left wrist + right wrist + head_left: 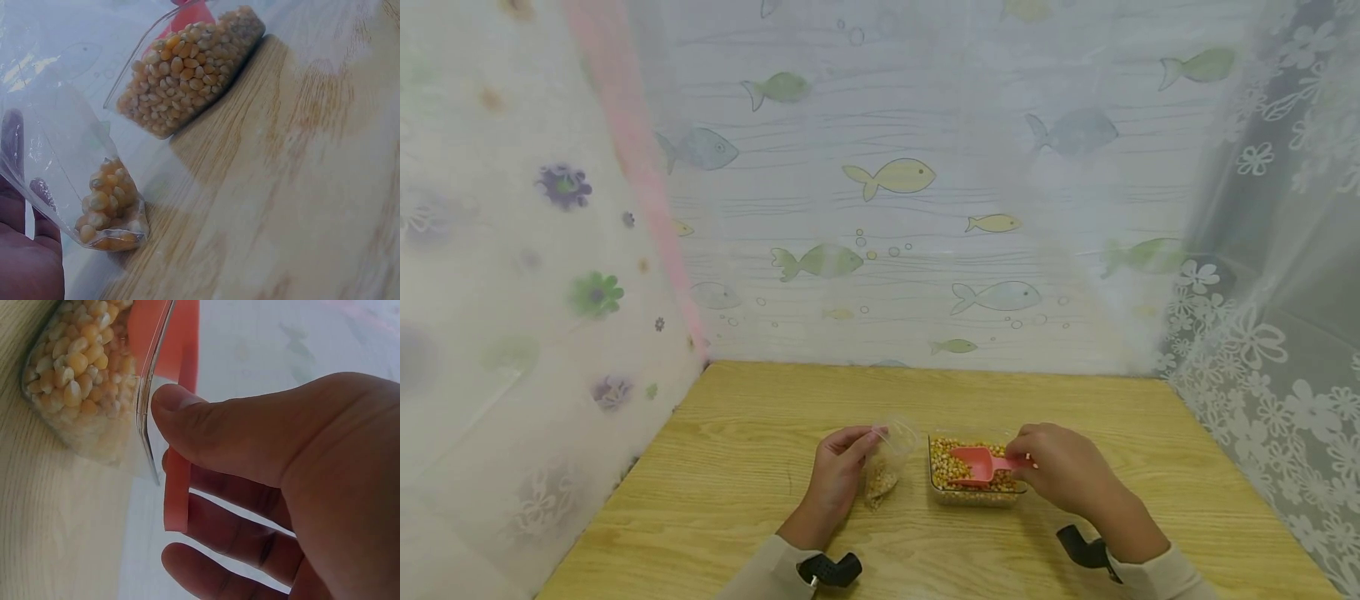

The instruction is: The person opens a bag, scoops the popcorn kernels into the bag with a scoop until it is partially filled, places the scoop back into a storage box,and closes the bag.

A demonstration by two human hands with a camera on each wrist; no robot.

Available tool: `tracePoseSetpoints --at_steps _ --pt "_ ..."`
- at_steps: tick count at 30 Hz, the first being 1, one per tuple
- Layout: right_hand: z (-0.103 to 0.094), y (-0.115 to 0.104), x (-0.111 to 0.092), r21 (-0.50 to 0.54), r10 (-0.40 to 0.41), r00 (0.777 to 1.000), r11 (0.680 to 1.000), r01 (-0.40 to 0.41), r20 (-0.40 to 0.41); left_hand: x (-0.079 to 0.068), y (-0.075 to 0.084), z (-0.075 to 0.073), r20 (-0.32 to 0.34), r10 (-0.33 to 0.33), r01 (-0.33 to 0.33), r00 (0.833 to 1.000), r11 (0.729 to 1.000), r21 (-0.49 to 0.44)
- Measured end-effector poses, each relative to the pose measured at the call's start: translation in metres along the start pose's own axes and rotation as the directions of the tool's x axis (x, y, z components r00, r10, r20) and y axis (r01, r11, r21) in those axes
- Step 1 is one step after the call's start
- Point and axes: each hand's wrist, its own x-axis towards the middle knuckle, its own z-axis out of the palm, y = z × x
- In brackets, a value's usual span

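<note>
A clear plastic bag (69, 144) with some corn kernels (109, 203) in its bottom stands upright on the table; my left hand (837, 467) pinches its upper edge in the head view. To its right sits a clear rectangular container (977, 498) holding many yellow corn kernels (187, 69). My right hand (1067, 468) grips the handle of a pink scoop (976, 464), thumb on top and fingers beneath, as the right wrist view shows. The scoop's bowl lies over the kernels inside the container; whether it carries any kernels is hard to tell.
Both things stand on a wood-grain table (760, 408). A fish-print curtain (887, 250) hangs behind it, with a flowered sheet (572, 292) at the left and a white-flowered sheet (1255, 350) at the right. Black wrist mounts (831, 570) show near the sleeves.
</note>
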Motion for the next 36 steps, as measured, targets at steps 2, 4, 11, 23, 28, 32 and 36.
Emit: tracePoseSetpoints --at_steps 2,4,11,23,28,32,36 --pt "0.0008 -0.0001 0.0001 0.004 0.011 1.000 1.000 -0.011 0.003 -0.0003 0.0003 0.0002 0.003 0.001 -0.001 1.000 1.000 0.000" --pt "0.0013 -0.0002 0.0003 0.004 0.019 1.000 1.000 -0.019 0.002 -0.0005 0.0002 0.0002 0.006 0.004 -0.004 1.000 1.000 0.002" --pt "0.0011 -0.0014 0.0005 -0.030 0.008 1.000 1.000 -0.009 -0.025 -0.0006 0.0004 0.0001 0.010 0.006 -0.006 1.000 1.000 0.001" --pt "0.0046 -0.0024 -0.0001 -0.058 0.016 0.999 0.998 -0.019 -0.045 -0.0012 0.0032 0.0031 0.004 -0.007 0.007 1.000 1.000 0.005" --pt "0.0051 -0.0019 0.0004 -0.057 -0.007 0.998 0.998 0.004 -0.056 -0.0007 0.0028 0.0027 0.006 0.003 -0.003 1.000 1.000 0.009" --pt "0.0058 -0.0020 0.0006 -0.040 -0.003 0.998 0.999 0.001 -0.055 -0.0005 0.0007 0.0009 0.013 0.007 -0.007 1.000 1.000 0.012" --pt "0.0073 -0.0019 0.0014 -0.014 0.005 0.999 1.000 -0.006 -0.039 -0.0013 0.0011 0.0011 0.012 0.001 -0.001 1.000 1.000 0.019"
